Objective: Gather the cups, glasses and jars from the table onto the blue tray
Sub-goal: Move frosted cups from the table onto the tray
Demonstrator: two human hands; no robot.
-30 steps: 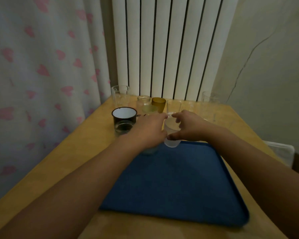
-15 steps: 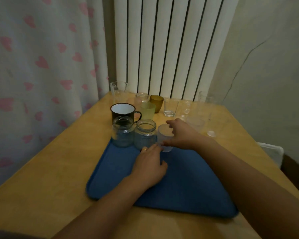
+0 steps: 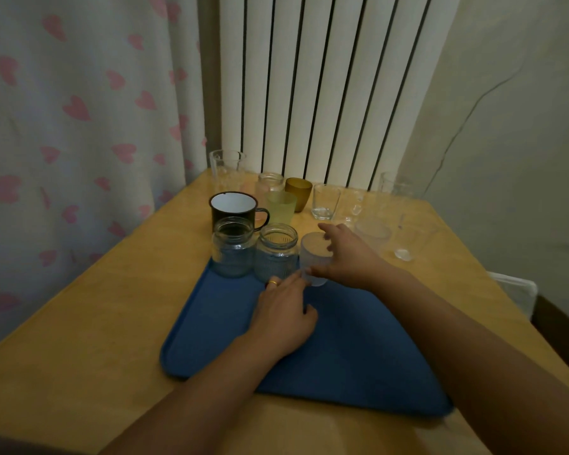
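Frosted plastic is what the right hand (image 3: pixel 345 257) grips: a small cloudy cup (image 3: pixel 314 257), now set down at the far edge of the flat blue plastic tray (image 3: pixel 358 349), where a second ago it was tilted in the air above that edge. The left hand (image 3: pixel 283 318) has let go of the ribbed clear glass jar (image 3: pixel 276 252) and rests loose on the tray just below it, grasping nothing. So three pieces stand in a row at mid-frame: a smooth clear jar (image 3: pixel 233 246), the ribbed jar and the cup, close side by side. That leaves most of the work undone, I judge. On the pale wooden surface (image 3: pixel 96 307) behind them wait a black enamel mug with a white inside (image 3: pixel 233 208), a frosted yellow-green tumbler (image 3: pixel 280 208), an amber cup (image 3: pixel 298 193) and several clear glasses. Behind, a white ribbed radiator (image 3: pixel 325 87) fills the upper centre, a heart-print curtain (image 3: pixel 79 110) the left.
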